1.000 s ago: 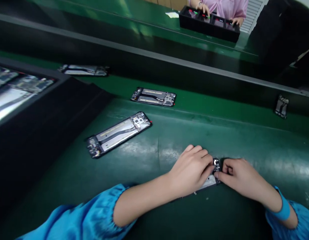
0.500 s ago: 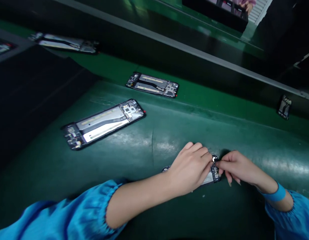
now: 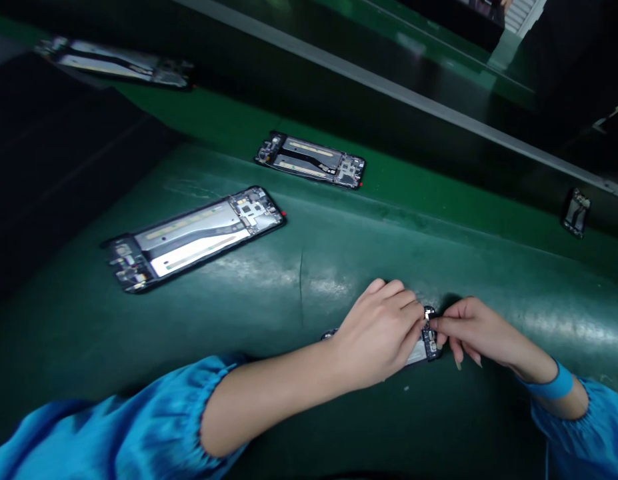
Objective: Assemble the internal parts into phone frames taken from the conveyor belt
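An opened smartphone (image 3: pixel 417 355) lies on the green mat, its board parts bare at the right end. Across its middle rests my left hand (image 3: pixel 381 333), fingers curled onto the phone, hiding most of it. My right hand (image 3: pixel 466 330) is at the phone's right end, thumb and forefinger pinched together against the small parts there. Whatever those fingertips may hold is too small to make out. The fingertips of both hands nearly meet over the board.
Another opened phone (image 3: pixel 196 237) lies on the mat to the left. Along the green strip behind are more opened phones: one in the middle (image 3: pixel 311 160), one far left (image 3: pixel 121 63), a small-looking one at right (image 3: pixel 577 213). A dark sheet (image 3: pixel 63 147) covers the left side.
The view has shifted slightly, so the phones at the left and the rail sit a little differently. Both hands stay on the same phone in nearly the same pose.
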A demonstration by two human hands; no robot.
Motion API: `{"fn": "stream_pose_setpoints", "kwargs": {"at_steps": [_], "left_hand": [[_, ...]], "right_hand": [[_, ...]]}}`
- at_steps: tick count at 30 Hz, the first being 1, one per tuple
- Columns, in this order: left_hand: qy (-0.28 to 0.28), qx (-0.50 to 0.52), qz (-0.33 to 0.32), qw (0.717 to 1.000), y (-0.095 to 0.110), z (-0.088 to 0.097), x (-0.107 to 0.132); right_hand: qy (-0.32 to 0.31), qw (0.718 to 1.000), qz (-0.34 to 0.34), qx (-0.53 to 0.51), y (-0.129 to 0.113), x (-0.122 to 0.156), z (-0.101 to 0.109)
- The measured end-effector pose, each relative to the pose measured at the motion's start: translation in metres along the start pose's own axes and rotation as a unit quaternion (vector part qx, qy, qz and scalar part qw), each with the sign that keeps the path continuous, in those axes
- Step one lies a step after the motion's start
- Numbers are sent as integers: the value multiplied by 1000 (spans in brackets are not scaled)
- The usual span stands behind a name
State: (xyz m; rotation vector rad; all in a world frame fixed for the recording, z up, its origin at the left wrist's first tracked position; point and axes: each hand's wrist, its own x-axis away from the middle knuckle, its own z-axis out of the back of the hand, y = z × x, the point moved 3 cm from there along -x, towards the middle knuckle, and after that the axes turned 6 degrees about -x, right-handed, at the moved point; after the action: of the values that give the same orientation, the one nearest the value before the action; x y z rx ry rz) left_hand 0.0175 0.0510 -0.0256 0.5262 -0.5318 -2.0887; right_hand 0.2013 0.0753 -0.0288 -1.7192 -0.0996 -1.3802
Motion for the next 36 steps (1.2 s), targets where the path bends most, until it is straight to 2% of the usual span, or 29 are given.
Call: {"fn": "stream_pose_setpoints", "kwargs": {"at_steps": [9, 14, 19, 27, 36], "left_hand": [[-9, 8, 1, 1000, 1, 1, -1], [-16, 6, 8, 1000, -1, 2, 0], [-9, 6, 10, 1000, -1, 2, 0], [-12, 17, 5, 1000, 1, 1, 0], [-16, 5, 14, 1000, 4, 4, -1]], "right_hand": [[11, 1000, -9, 11, -3, 1, -2], [45, 998, -12, 31, -2, -1, -2], [9, 1000, 4, 15, 0, -1, 0], [6, 1000, 2, 15, -2, 1, 0], [38, 999, -30, 16, -9, 0, -3]]}}
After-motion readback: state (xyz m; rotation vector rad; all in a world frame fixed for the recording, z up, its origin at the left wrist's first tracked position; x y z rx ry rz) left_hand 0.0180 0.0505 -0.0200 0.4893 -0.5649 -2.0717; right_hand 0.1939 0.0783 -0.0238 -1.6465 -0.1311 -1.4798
